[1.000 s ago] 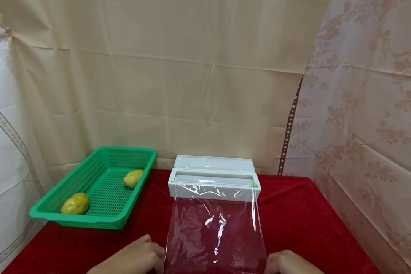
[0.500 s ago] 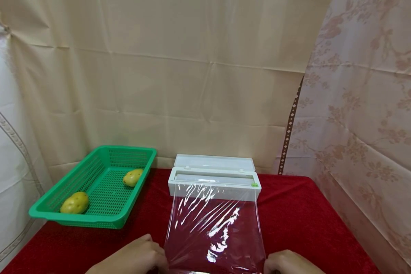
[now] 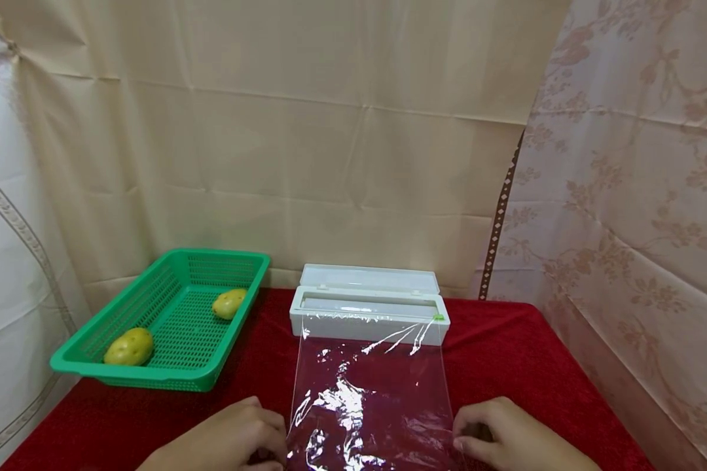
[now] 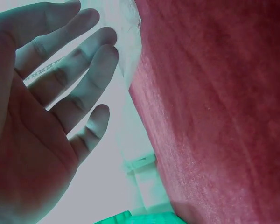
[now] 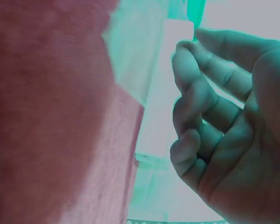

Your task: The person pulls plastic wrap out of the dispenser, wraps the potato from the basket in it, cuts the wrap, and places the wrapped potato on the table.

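Observation:
A sheet of clear plastic wrap (image 3: 383, 386) stretches from a white cling film dispenser (image 3: 371, 332) over the red cloth. At its left edge my left hand (image 3: 230, 437) hovers close, and in the left wrist view its fingers (image 4: 86, 95) are relaxed and spread, gripping nothing. By the right edge of the wrap is my right hand (image 3: 509, 435). Its fingers (image 5: 193, 105) are loosely curled, with the thumb near the index fingertip, and no film shows between them. A corner of the wrap (image 5: 130, 51) shows apart from that hand in the right wrist view.
A green plastic basket (image 3: 194, 378) stands at the left, with one potato (image 3: 129, 347) near its front and another potato (image 3: 229, 304) by its right side. The dispenser's lid (image 3: 370, 278) is raised. Curtains (image 3: 342, 144) hang behind the red-covered table (image 3: 524, 366).
The right hand has let go of the wrap and lifted slightly, its thumb and index now apart. The left hand has loosened too. Glints on the wrap have shifted as it settled.

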`<state>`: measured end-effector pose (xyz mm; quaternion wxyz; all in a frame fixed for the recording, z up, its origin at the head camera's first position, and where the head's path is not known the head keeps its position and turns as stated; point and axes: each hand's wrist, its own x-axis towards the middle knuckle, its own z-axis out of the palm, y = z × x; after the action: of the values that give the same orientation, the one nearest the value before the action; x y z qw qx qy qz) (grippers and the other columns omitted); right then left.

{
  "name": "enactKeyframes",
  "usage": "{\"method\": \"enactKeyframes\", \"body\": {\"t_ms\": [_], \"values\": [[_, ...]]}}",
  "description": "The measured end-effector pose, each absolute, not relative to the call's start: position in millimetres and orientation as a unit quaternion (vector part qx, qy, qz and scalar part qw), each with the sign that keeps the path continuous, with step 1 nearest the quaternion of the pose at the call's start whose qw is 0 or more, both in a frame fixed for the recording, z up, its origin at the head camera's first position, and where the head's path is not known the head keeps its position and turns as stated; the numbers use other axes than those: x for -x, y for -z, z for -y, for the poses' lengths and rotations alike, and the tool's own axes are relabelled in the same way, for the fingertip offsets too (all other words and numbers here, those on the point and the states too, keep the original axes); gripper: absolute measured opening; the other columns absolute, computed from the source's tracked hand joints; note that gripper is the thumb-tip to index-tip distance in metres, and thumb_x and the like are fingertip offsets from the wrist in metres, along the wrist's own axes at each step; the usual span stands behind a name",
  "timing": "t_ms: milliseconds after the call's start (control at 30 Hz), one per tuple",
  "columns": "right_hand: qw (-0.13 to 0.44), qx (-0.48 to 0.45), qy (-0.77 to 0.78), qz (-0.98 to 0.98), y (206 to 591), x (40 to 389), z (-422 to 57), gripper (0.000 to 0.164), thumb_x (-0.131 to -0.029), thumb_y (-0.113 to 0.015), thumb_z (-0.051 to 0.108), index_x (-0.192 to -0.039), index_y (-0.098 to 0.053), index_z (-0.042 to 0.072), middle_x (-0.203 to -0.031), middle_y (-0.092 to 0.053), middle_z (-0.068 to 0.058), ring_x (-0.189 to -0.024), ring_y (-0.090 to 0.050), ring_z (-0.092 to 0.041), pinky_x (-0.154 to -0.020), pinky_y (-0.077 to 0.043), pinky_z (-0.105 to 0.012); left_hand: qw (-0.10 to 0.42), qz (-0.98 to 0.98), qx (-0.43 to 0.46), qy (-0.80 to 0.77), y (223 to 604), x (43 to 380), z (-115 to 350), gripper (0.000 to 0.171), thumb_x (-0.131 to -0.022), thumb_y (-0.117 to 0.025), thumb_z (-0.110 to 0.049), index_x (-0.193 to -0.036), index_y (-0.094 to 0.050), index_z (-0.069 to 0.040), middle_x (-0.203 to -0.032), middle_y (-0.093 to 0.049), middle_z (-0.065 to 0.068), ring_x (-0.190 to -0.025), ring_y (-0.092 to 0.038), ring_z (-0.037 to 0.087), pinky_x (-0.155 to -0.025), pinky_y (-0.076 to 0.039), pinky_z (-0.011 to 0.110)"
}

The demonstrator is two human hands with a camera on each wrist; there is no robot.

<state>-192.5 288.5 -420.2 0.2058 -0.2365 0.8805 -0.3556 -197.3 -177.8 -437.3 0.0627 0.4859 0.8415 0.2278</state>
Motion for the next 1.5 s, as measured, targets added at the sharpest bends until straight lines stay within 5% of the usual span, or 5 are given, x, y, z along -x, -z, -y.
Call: {"method": "enactKeyframes", "body": {"t_ms": [233,333,667,1100,1500], "values": [[0.07,0.239,0.334,-0.909,422,228,-273,0.009,-0.089,-0.081,0.027,-0.094,-0.074,0.024,-0.074,-0.061,0.009,-0.066,-0.054,-0.004,-0.059,-0.048,-0.025,0.058,-0.868,-0.453,-0.195,431,201,182,0.01,-0.096,-0.071,-0.045,-0.101,-0.077,-0.039,-0.098,-0.064,-0.031,-0.084,-0.052,-0.01,-0.072,-0.043,0.017],[0.053,0.241,0.354,-0.902,429,245,-269,0.013,-0.086,-0.084,0.022,-0.095,-0.075,0.018,-0.075,-0.057,0.006,-0.066,-0.051,-0.004,-0.059,-0.046,-0.025,0.027,-0.876,-0.448,-0.178,427,203,184,0.007,-0.096,-0.071,-0.044,-0.099,-0.075,-0.04,-0.097,-0.062,-0.031,-0.083,-0.05,-0.01,-0.072,-0.043,0.018],[0.113,0.205,0.419,-0.877,456,278,-279,0.025,-0.081,-0.086,0.017,-0.103,-0.078,0.009,-0.075,-0.055,-0.002,-0.067,-0.049,-0.01,-0.057,-0.044,-0.025,-0.107,-0.882,-0.432,-0.156,402,216,191,0.011,-0.092,-0.078,-0.029,-0.091,-0.072,-0.039,-0.094,-0.061,-0.028,-0.085,-0.055,-0.008,-0.075,-0.046,0.022],[0.132,0.176,0.462,-0.859,470,282,-284,0.027,-0.079,-0.088,0.014,-0.104,-0.08,0.009,-0.076,-0.056,-0.005,-0.068,-0.05,-0.012,-0.058,-0.044,-0.025,-0.145,-0.931,-0.294,-0.164,336,250,226,0.015,-0.09,-0.081,-0.021,-0.101,-0.074,-0.029,-0.104,-0.065,-0.012,-0.089,-0.059,0.005,-0.075,-0.055,0.029],[0.131,0.19,0.47,-0.852,472,280,-287,0.028,-0.08,-0.087,0.013,-0.105,-0.079,0.005,-0.077,-0.058,-0.003,-0.068,-0.052,-0.009,-0.058,-0.046,-0.023,-0.173,-0.939,-0.251,-0.161,323,307,255,0.02,-0.089,-0.08,-0.016,-0.108,-0.076,-0.011,-0.108,-0.072,0.004,-0.1,-0.067,0.025,-0.087,-0.056,0.048]]}}
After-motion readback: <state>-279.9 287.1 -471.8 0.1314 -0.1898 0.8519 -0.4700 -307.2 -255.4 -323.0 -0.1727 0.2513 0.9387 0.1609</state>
